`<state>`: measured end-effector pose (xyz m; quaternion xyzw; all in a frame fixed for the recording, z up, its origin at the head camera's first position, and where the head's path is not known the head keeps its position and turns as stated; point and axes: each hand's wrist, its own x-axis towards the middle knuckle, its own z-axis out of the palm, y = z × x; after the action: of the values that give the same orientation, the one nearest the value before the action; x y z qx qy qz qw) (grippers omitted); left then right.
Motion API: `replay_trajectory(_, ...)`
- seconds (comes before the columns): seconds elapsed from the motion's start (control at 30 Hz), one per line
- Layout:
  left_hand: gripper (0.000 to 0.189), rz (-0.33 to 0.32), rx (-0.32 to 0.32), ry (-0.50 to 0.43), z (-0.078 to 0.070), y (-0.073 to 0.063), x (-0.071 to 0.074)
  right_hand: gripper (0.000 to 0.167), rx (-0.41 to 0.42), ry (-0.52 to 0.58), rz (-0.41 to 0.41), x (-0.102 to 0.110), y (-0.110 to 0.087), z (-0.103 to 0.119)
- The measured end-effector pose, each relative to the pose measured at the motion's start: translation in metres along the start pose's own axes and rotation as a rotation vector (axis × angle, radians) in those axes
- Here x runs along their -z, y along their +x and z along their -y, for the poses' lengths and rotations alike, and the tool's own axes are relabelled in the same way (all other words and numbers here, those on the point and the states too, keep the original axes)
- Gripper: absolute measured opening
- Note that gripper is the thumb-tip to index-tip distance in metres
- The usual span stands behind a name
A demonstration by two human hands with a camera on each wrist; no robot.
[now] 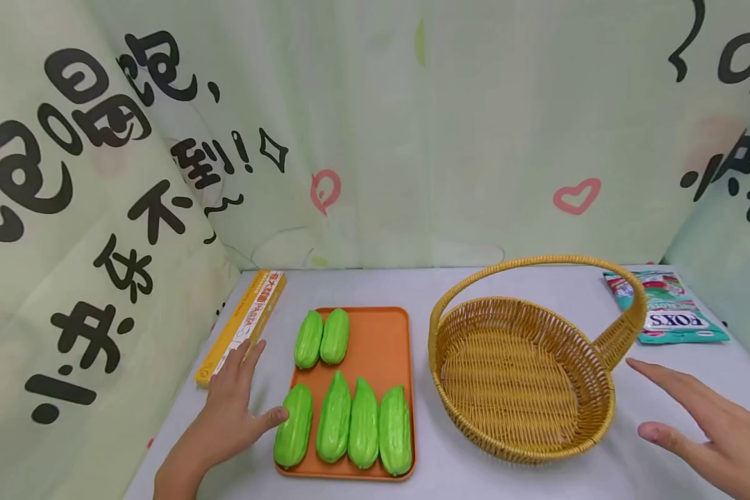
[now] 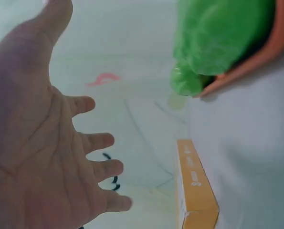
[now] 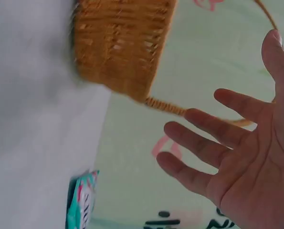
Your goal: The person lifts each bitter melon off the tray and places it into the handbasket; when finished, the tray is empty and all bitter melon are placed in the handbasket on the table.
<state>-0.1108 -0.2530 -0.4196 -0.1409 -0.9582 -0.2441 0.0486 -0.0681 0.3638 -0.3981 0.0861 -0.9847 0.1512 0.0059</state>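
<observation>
At the lower right of the head frame, the right hand is hovering with its fingers spread and its thumb standing well away from them, and the right wrist view is showing its open palm and parted fingers. Its foremost fingertip is pointing toward the wicker basket, which is sitting upright right of centre, just beside that fingertip, its tall handle arching over it. At the lower left, the left hand is also spreading its fingers, the thumb angling out to the right. In the head view that thumb tip is lying across the edge of the lower-left green vegetable; whether the two are touching, I cannot tell. An orange tray is lying left of centre and bearing six such vegetables: a pair is resting side by side at its upper left, and four are lining up along its lower half. Beyond the left fingers, a yellow pasta box is slanting along the left side of the white table. A teal packet is lying at the right, partly behind the handle, and a pale printed curtain is filling the upper frame.
</observation>
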Motion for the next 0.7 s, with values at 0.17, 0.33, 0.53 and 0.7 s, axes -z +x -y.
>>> replay_trajectory(0.17,0.082,-0.042,0.048,-0.189,-0.003,-0.007,0.000,0.066,0.209,0.185,-0.140,0.005,-0.004,0.050)
replay_trajectory(0.33,0.059,-0.018,0.164,-0.310,-0.003,-0.012,-0.008,0.060,0.355,0.342,-0.126,0.001,-0.001,0.109)
replay_trajectory(0.53,0.051,0.076,0.313,-0.401,0.004,-0.016,-0.018,0.048,0.415,0.664,0.118,-0.025,0.014,0.169)
replay_trajectory(0.7,0.051,0.180,0.345,-0.481,0.009,-0.023,-0.022,0.051,0.356,0.818,0.299,-0.057,0.031,0.205)
